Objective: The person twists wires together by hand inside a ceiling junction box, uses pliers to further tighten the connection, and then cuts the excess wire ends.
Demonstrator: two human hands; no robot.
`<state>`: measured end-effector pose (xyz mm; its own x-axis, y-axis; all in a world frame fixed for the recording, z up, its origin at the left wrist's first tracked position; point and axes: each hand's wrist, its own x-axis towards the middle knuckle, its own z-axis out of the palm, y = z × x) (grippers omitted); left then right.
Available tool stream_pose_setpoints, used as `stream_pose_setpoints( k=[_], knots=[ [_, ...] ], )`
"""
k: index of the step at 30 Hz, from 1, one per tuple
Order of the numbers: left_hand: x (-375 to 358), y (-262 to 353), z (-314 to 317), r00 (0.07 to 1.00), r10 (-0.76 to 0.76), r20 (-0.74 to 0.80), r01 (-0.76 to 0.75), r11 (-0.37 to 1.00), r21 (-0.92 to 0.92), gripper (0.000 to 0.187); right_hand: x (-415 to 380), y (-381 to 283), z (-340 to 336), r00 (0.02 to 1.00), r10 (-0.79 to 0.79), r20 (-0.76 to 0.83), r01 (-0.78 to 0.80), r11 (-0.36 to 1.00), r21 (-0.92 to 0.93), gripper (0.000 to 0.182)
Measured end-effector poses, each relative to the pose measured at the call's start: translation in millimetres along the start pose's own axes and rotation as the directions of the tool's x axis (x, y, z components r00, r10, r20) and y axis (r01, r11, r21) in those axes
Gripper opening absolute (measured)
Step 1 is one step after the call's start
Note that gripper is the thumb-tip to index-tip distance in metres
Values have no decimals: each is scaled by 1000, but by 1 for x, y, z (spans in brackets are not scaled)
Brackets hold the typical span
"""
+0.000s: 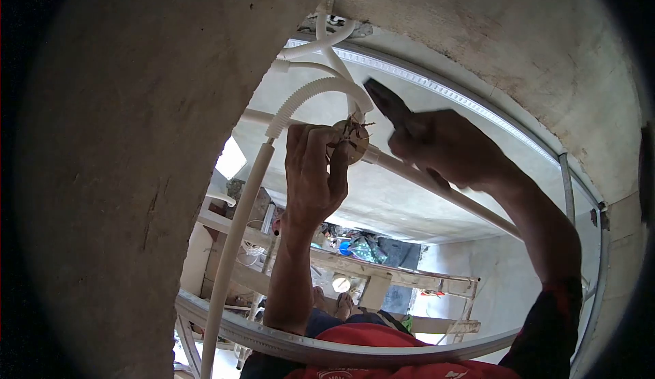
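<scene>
A round junction box [357, 148] sits among white conduits, with several bare-ended wires [356, 128] sticking out of it. My left hand [315, 164] is at the box, its thumb and fingers pinching the wires, and it covers part of the box. To the right, my right hand [450, 143] is closed around dark pliers [387, 100], slightly blurred. Their jaws point up and left, apart from the wires. A white corrugated conduit [310, 92] arches over the box, and a straight pipe [443, 191] runs from it to the lower right.
A rough concrete face [136, 140] fills the left side. A metal ceiling channel [273, 340] curves in front of my body, and another channel [437, 87] passes behind the pliers. A vertical pipe [235, 259] stands left of my arm. Below is a wooden scaffold [402, 270].
</scene>
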<state>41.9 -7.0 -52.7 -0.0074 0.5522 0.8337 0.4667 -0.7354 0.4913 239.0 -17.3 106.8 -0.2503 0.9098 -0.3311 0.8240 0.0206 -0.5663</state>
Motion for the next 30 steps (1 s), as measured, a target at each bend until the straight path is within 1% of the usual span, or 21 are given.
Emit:
stream_pose_setpoints(
  k=[1, 2, 3, 4, 6, 7, 8, 9, 10, 11, 12, 14, 15, 17, 18, 20, 21, 23, 27, 29, 30],
  knots=[
    [-1, 0, 2, 1000, -1, -1, 1, 1000, 2, 19, -13, -1, 1, 998, 41, 51, -43, 998, 45, 31],
    [-2, 1, 5, 999, -31, -43, 29, 998, -51, 18, -27, -3, 4, 991, 81, 105, -90, 992, 88, 33],
    [-4, 1, 7, 995, -63, -83, 54, 993, -107, 18, -40, -11, 4, 964, 203, 173, -215, 975, 56, 36],
    [-5, -1, 9, 994, -60, -87, 51, 993, -109, 18, -46, -9, 3, 935, 227, 273, -239, 971, 11, 36],
    [-9, -7, 11, 995, -24, -98, 15, 995, -94, 20, -53, -14, 7, 904, 302, 303, -281, 953, -113, 32],
    [-12, -5, 12, 995, -21, -101, 12, 995, -97, 20, -52, -3, 10, 917, 289, 275, -241, 951, -193, 24],
    [-16, -1, 14, 980, -167, -107, 139, 964, -228, 19, -53, 8, 12, 917, 291, 272, -244, 950, -193, 24],
    [-17, 1, 15, 947, -306, -96, 255, 900, -354, 18, -54, 12, 12, 986, 78, 145, -20, 932, -363, 21],
    [-16, 0, 15, 947, -305, -97, 253, 899, -357, 18, -55, 13, 12, 985, -162, 63, 170, 824, -540, 18],
    [-16, -2, 14, 960, -266, -86, 231, 928, -293, 18, -56, 12, 9, 993, -116, 30, 106, 738, -667, 15],
    [-16, -3, 13, 971, -227, -70, 206, 952, -228, 17, -53, 7, 9, 989, -144, -20, 77, 635, -769, 17],
    [-18, -2, 10, 966, -252, -63, 225, 932, -285, 16, -49, 8, 11, 941, -328, -78, 102, 499, -860, 19],
    [-17, -2, 9, 960, -273, -62, 237, 910, -339, 15, -45, 10, 15, 941, -329, -78, 102, 497, -862, 19],
    [-17, -3, 8, 957, -285, -51, 251, 904, -347, 15, -34, 18, 24, 891, -419, -174, 12, 404, -915, 21],
    [-18, -3, 8, 954, -297, -33, 267, 897, -352, 15, -31, 21, 25, 891, -419, -174, 11, 403, -915, 21],
    [-19, -6, 8, 956, -291, -29, 260, 892, -369, 14, -25, 26, 27, 867, -481, -132, 34, 320, -947, 24],
    [-20, -7, 9, 958, -285, -27, 253, 888, -385, 14, -22, 29, 30, 867, -481, -131, 33, 318, -947, 24],
    [-18, -6, 8, 960, -280, -27, 248, 887, -389, 14, -17, 33, 35, 774, -594, -217, -27, 312, -950, 26],
    [-19, -6, 8, 959, -283, -28, 249, 883, -398, 14, -10, 38, 43, 726, -651, -222, 8, 330, -944, 32],
    [-20, -5, 6, 962, -273, -6, 247, 881, -403, 10, -6, 38, 49, 701, -658, -277, 30, 415, -910, 38],
    [-20, -4, 5, 965, -263, 13, 246, 880, -406, 7, -4, 38, 50, 702, -657, -277, 29, 415, -910, 38]
  ],
)
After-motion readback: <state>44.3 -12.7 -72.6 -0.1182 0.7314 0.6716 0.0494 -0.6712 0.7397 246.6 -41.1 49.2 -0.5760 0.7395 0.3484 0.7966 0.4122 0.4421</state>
